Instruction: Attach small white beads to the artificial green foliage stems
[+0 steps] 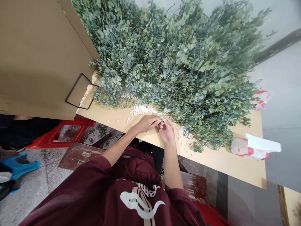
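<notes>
My left hand (148, 123) and my right hand (167, 130) meet over the front edge of the table, their fingertips pinched together. What they pinch is too small to make out, though a speck of white shows at the fingertips. Just beyond them lies a scatter of small white pieces (142, 110), partly under the leaves. More white pieces (183, 133) lie to the right of my right hand. A big heap of artificial green leaf sprigs (174, 62) rises behind both hands and covers much of the table.
The pale tabletop (246, 166) runs across in front of me. On its right lies a red-and-white tissue pack (249, 149). A large cardboard box (44, 56) stands at left, with a dark wire frame (70, 92) by it. A red stool (51, 138) is below, near another person's legs.
</notes>
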`<state>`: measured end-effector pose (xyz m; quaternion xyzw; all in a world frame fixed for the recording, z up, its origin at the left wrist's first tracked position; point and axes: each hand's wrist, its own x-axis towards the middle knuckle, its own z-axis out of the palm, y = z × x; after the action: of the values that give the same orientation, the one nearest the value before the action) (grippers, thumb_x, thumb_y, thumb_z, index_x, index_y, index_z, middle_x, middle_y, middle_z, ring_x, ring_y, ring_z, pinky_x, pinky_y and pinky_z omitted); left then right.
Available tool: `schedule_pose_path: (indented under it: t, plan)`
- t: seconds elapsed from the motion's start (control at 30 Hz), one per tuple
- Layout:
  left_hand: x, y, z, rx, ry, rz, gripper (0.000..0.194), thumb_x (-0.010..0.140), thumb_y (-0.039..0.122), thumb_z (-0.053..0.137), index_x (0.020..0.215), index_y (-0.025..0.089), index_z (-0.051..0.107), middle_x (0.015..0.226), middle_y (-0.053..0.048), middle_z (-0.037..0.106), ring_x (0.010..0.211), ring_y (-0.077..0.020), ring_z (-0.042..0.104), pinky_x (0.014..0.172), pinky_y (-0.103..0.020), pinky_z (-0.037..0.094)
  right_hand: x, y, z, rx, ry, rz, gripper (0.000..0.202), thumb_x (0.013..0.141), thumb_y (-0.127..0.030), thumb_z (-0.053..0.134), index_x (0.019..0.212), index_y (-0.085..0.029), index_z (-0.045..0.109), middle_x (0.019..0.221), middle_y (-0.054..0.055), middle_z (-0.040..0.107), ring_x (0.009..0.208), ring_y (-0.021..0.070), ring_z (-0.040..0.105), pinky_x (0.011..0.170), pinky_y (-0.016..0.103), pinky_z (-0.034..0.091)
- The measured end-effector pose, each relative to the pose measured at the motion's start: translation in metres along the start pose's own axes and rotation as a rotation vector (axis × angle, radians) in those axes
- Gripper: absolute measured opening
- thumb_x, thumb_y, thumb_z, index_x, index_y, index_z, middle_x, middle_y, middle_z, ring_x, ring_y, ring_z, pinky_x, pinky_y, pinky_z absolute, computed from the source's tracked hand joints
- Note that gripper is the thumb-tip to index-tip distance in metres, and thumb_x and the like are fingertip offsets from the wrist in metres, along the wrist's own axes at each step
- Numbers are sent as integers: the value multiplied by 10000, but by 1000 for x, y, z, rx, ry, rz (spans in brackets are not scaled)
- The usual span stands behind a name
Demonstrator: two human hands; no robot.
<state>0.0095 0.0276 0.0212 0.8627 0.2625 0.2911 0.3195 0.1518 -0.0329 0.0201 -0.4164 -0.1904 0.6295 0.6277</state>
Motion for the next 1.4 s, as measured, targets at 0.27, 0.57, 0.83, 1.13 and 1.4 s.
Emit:
schedule_pose_path:
  t: [0.27, 0.57, 0.83, 1.13, 1.4]
  plan:
    - [0, 0, -1, -4, -15, -25, 350, 1004, 326, 325, 839, 170, 591, 815, -35, 638, 757, -141, 579, 699, -234, 396, -2, 1, 2, -24, 9, -24, 145, 783, -330, 720, 818, -232, 619, 639, -63, 505, 533, 69, 449, 661, 223, 495]
    - [0, -2, 0, 26, -51, -34, 375, 1009, 348, 300, 817, 172, 571, 790, -30, 619, 748, -149, 562, 700, -244, 389, -4, 1, 8, -99, 35, -60, 186, 770, -349, 721, 773, -223, 584, 635, -57, 483, 537, 75, 426, 649, 226, 464]
    - [-1, -4, 3, 33, -52, -27, 386, 1008, 359, 293, 817, 176, 573, 780, -27, 610, 743, -149, 557, 699, -247, 388, -5, 3, 9, -172, 69, -89, 212, 768, -388, 711, 779, -223, 579, 641, -52, 479, 544, 84, 426, 628, 229, 447]
    - [1, -1, 2, 17, -39, -36, 368, 1004, 341, 308, 798, 175, 564, 768, -30, 595, 736, -151, 547, 696, -246, 386, -4, 4, 8, -160, 99, -96, 221, 757, -385, 714, 855, -235, 585, 665, -53, 490, 547, 82, 439, 600, 218, 440]
    - [0, 0, -1, 4, -41, -64, 374, 1011, 332, 282, 781, 170, 529, 768, -22, 583, 716, -142, 530, 678, -241, 361, -5, 15, 12, -277, 156, -305, 174, 795, -381, 678, 823, -225, 604, 681, -40, 533, 592, 93, 483, 633, 234, 436]
